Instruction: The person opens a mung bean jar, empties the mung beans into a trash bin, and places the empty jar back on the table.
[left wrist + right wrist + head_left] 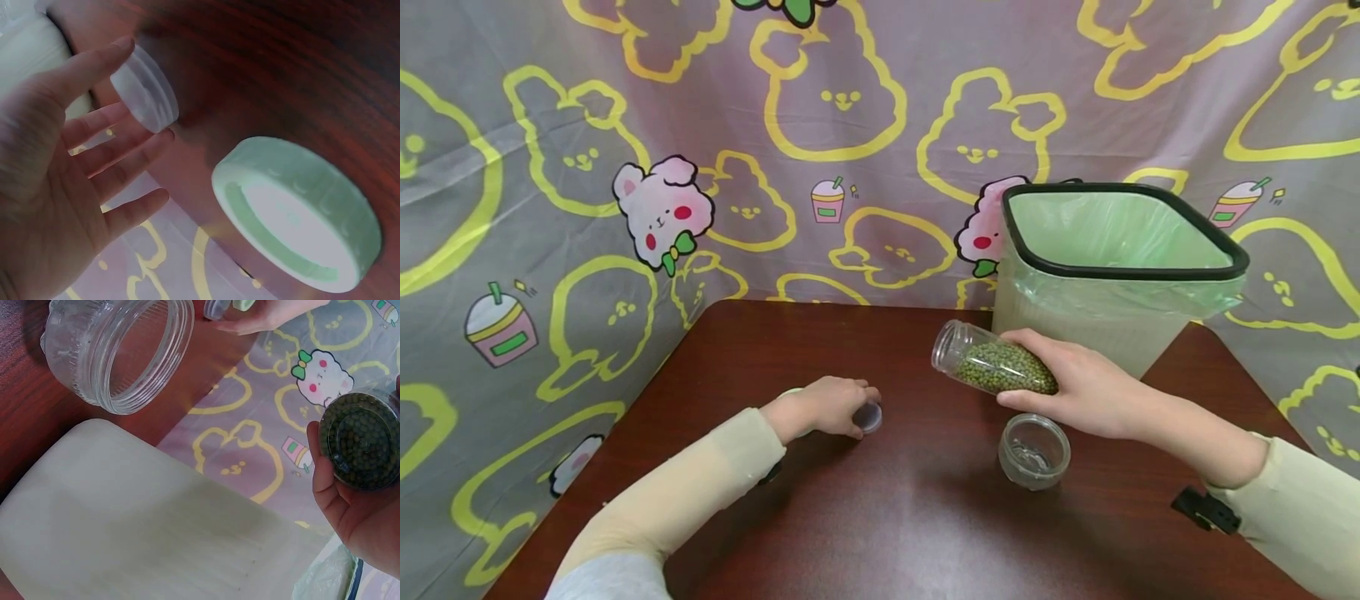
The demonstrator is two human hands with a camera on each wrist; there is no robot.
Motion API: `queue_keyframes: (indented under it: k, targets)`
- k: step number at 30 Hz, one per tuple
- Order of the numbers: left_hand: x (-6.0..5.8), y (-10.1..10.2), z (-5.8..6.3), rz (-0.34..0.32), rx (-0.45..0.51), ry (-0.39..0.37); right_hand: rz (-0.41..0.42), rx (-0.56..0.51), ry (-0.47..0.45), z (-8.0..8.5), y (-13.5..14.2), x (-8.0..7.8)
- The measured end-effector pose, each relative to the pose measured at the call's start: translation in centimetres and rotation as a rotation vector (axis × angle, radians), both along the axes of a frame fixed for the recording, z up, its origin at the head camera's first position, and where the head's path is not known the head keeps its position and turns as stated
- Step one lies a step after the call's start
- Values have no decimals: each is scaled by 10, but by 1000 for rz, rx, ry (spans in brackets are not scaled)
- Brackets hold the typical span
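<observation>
Right grip point(1086, 387) curls round tilted bean jar point(1000, 367); left grip point(833, 405) pinches clear cap point(145, 90).

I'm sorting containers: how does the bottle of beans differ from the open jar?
The bottle holds green beans; the jar shows none. The bottle is long, the jar squat. The bottle tilts in the right hand; the jar stands upright on the table. Both are clear and lidless.

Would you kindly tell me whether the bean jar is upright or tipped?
Tipped: in the head view, the right hand holds the jar slanted, mouth leftward.
</observation>
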State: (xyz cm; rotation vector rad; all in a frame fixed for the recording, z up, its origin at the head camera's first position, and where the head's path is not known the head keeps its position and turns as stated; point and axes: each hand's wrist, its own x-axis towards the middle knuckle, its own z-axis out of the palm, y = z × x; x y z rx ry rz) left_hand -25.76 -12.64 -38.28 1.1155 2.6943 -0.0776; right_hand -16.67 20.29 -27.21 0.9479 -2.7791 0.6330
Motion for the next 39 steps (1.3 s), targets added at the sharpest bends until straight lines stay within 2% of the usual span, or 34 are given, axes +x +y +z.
queue_keyframes:
  k: [4, 8, 14, 26, 32, 39]
  targets:
    - [-2, 1, 6, 9, 16, -12, -22, -16, -23, 3, 5, 2]
    - [-5, 3, 18, 6, 59, 23, -39, -30, -21, 7, 12, 3]
    - [-8, 10, 42, -23, 135, 118, -64, -43, 14, 15, 24, 5]
    - [-4, 39, 95, -132, 298, 306, -154, -92, 100, 40, 52, 9]
    - [-4, 55, 124, -178, 359, 352, -212, -136, 136, 56, 66, 7]
    - [-10, 75, 147, -190, 398, 384, -288, -148, 163, 75, 83, -1]
